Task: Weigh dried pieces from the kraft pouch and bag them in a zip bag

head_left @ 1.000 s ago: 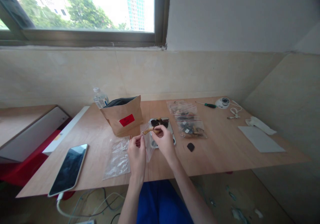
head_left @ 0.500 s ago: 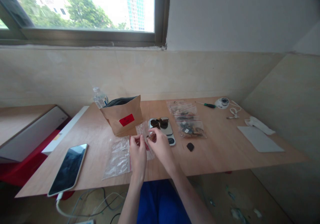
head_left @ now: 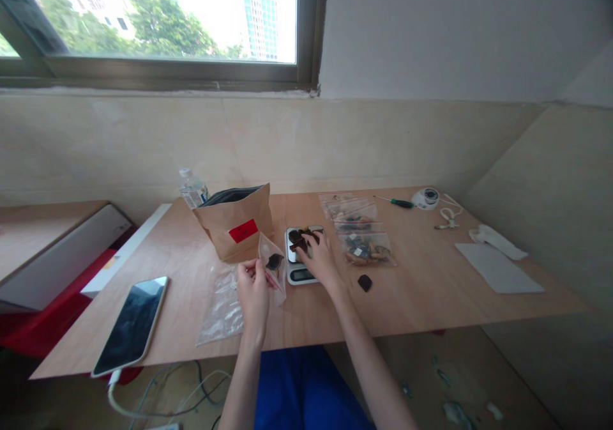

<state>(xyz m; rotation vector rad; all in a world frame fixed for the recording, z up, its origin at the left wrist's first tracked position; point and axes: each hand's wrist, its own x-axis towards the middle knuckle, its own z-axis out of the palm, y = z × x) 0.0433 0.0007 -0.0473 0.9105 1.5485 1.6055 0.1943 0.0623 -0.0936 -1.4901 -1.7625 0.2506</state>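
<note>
My left hand point(head_left: 251, 286) pinches a small clear plastic bag point(head_left: 274, 265) and holds it up above the wooden table point(head_left: 431, 283); a dark piece lies inside the bag. My right hand point(head_left: 320, 257) reaches over a small white scale point(head_left: 297, 271), its fingers curled on the dark pieces point(head_left: 301, 237) piled on the pan. Whether a piece is between the fingers is hidden. A loose dark piece point(head_left: 364, 282) rests on the table just right of that hand.
A brown paper bag point(head_left: 235, 222) with a red label stands behind the scale, a water bottle point(head_left: 192, 188) behind it. Filled clear bags point(head_left: 359, 229) lie right of the scale, empty ones point(head_left: 223, 305) at left. A phone point(head_left: 131, 324), screwdriver point(head_left: 396, 201), grey sheet point(head_left: 498, 267).
My right hand left the bag after putting a piece in and moved forward onto the scale's pile. My left hand kept the bag and tilted it up.
</note>
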